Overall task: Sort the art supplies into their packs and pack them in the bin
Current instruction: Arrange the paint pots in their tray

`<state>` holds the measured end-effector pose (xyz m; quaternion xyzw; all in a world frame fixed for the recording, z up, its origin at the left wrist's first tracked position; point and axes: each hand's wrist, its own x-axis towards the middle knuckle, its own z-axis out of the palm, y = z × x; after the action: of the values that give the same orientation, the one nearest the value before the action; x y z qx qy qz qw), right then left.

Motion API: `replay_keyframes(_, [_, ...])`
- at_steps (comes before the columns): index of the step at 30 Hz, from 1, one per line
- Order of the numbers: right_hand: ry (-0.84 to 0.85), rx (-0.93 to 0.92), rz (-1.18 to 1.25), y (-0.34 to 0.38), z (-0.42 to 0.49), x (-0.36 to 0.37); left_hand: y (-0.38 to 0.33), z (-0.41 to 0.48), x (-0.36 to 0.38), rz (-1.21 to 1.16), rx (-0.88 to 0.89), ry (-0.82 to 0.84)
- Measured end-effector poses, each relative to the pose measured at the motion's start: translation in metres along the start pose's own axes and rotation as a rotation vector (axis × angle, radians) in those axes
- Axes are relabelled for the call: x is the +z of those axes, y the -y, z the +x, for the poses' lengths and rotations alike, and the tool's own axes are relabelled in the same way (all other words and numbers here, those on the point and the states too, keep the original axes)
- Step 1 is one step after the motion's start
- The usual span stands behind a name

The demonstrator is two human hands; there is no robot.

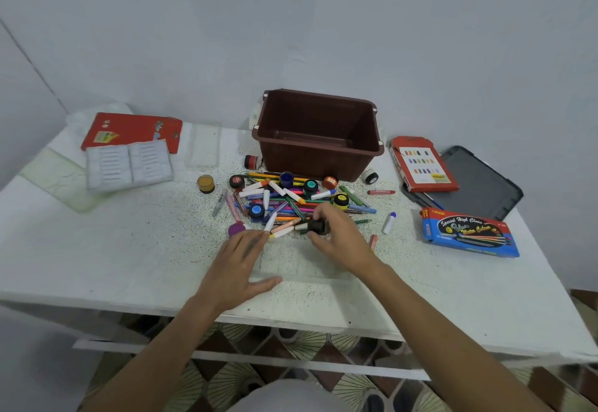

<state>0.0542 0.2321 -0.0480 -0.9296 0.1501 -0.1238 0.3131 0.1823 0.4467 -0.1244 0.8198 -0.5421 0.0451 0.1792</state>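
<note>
Fingers: right-side fingers point(325, 212) are curled round a dark paint pot point(316, 226) with the thumb on the near side, so it's a proper pinch; left-side fingers point(254, 243) lie straight and a bit spread
Left: left hand point(238, 266) sits flat on the table point(129, 249), at the left edge of a clear tray point(304, 266) (it's see-through, so I can't tell if the palm is pinning it)
Right: right hand point(343, 240) is at the near edge of the pile point(291, 199); pot is touching the crayons or just off them, can't say which
Pile: markers, crayons and more little pots heaped just in front of the bin point(318, 162), which looks empty
Packs: blue marker box point(469, 233) off to the right, white slotted insert point(129, 167) far left, both well apart from the pile
Progress: my guess is barely started, nothing sorted
What could go wrong: pot's round and probably slick, so a loose pinch could drop it and scatter crayons; dragging it out could roll markers toward the near table edge; if its lid isn't tight, paint could leak
</note>
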Motion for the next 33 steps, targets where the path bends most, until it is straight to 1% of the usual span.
replay_keyframes(9, [-0.09, 0.054, 0.072, -0.014, -0.043, -0.036, -0.001, 0.0, -0.001, -0.01, 0.006, -0.011])
replay_keyframes(14, [-0.07, 0.112, -0.03, -0.02, -0.068, -0.036, 0.0, 0.0, 0.0, -0.007, -0.003, 0.0])
replay_keyframes(17, [-0.062, 0.088, -0.036, -0.024, -0.078, -0.029, -0.001, 0.0, -0.001, -0.003, -0.007, 0.0])
replay_keyframes(20, [-0.061, 0.025, -0.092, -0.03, -0.084, -0.016, -0.002, 0.0, -0.002, -0.011, 0.0, -0.011])
replay_keyframes(26, [-0.172, -0.08, -0.233, -0.04, -0.092, 0.008, -0.002, 0.0, -0.002, -0.018, 0.0, -0.024])
replay_keyframes(29, [-0.22, -0.075, -0.278, -0.044, -0.097, 0.014, -0.003, 0.0, -0.002, -0.018, 0.004, -0.032])
replay_keyframes(33, [-0.235, -0.018, -0.241, -0.048, -0.104, 0.015, -0.002, 0.0, -0.002, -0.02, 0.01, -0.034])
